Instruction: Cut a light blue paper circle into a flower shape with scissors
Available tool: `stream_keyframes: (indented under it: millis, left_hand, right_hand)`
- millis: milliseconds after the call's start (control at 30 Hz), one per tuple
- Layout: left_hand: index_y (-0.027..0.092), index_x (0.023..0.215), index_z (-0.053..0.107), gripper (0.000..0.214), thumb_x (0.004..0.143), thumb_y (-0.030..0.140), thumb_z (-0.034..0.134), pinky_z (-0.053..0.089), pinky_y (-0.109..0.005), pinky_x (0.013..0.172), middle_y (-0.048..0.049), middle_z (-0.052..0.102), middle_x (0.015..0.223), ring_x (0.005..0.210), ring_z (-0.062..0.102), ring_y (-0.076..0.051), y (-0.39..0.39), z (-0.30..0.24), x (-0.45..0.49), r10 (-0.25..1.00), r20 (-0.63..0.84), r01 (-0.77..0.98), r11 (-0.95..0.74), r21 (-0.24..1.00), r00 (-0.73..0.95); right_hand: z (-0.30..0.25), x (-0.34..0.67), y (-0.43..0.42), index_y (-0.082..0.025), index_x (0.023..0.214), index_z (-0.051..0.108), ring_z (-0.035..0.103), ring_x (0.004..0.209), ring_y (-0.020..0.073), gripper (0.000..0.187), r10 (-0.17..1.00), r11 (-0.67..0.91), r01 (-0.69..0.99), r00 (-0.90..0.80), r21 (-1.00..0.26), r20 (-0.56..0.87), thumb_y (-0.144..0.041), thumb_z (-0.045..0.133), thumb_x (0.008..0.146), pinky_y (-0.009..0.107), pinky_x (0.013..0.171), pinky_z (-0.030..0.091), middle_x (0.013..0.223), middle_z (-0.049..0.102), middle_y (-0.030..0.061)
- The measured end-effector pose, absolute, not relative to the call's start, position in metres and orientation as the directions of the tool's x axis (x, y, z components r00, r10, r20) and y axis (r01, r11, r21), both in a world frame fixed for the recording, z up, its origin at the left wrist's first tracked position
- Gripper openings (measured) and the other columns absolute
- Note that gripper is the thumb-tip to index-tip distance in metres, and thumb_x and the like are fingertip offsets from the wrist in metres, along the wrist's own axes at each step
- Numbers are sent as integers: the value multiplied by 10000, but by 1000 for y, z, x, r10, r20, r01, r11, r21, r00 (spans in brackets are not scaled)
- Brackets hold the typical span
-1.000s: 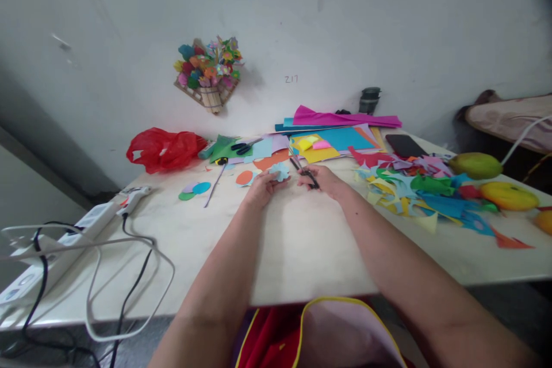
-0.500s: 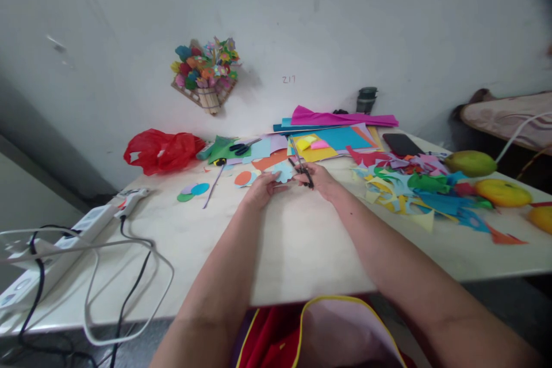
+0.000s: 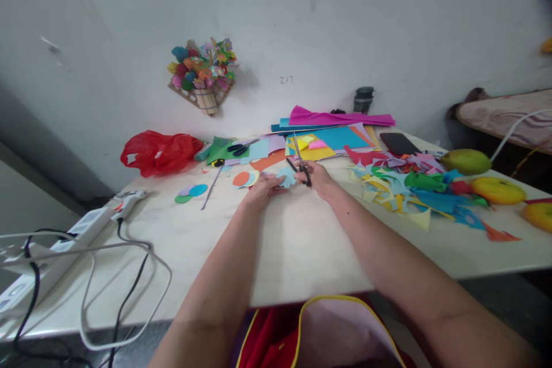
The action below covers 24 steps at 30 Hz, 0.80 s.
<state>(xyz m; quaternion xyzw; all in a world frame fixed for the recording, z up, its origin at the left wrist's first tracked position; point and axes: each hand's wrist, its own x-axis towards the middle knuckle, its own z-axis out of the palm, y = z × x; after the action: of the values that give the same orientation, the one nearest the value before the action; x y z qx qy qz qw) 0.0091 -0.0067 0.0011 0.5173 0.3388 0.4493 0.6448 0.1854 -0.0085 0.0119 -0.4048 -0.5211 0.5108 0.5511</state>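
Between my hands is a light blue paper piece (image 3: 285, 177) with a scalloped edge. My left hand (image 3: 264, 188) is closed on its left side, fingers and thumb pinching it. Scissors (image 3: 302, 171) with dark handles are in my right hand (image 3: 318, 177); their blades point up and away from me, spread apart. The right fingers sit at the handles and close to the paper's right edge; I cannot tell whether they touch it. Just left of my left hand lie overlapping paper circles, an orange one (image 3: 241, 179) among them.
Paper scraps (image 3: 401, 184) are heaped at the right, beside mangoes (image 3: 498, 190) and a phone (image 3: 399, 144). Coloured sheets (image 3: 345, 139) lie at the back. A red plastic bag (image 3: 161, 152), second scissors (image 3: 239, 148), and a power strip (image 3: 77, 236) with loose cables are on the left.
The light blue paper has turned and shifted slightly toward the right hand and scissors. My left hand has moved with it. The whole view has shifted a little.
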Motion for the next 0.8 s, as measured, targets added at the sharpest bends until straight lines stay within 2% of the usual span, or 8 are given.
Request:
stream_keyframes:
  millis: [200,333,467,633,800]
  left_hand:
    - [95,788,666,311,581,314,739,488,-301,709,-89,656,822,743,611,-164,-8,1,9,923,35,-185,39,982,382]
    - [111,717,656,252,607,329,718,442,-244,568,-48,638,650,562,569,-114,-7,1,9,946,61,-181,-2,983,319]
    - [128,655,642,215,569,298,741,393,-235,504,-25,619,577,492,537,-101,-8,1,9,957,71,-196,-15,980,281]
    - [125,654,651,204,578,293,737,379,-237,498,-35,626,588,503,536,-107,-9,1,9,951,92,-188,-37,981,294]
    - [124,603,614,214,568,290,745,392,-226,515,-13,583,556,513,517,-94,-6,1,7,968,129,-303,-58,951,217]
  right_hand:
    - [13,183,-10,-150,847,558,475,466,61,368,982,151,-157,-92,-976,167,-117,677,500,194,474,390,556,545,-57]
    - [15,181,-13,-148,823,564,472,475,67,321,979,154,-113,-120,-982,167,-87,659,523,200,488,400,538,547,-52]
    - [17,180,-17,-153,818,572,476,477,77,313,974,144,-75,-163,-987,155,-80,666,528,209,485,398,537,555,-46]
    - [18,183,-17,-156,850,573,482,476,81,347,966,150,-72,-204,-986,162,-162,716,534,208,469,391,555,560,-40]
    - [20,187,-18,-138,850,570,458,431,68,325,961,150,21,-237,-988,141,-322,697,614,178,378,326,554,560,-22]
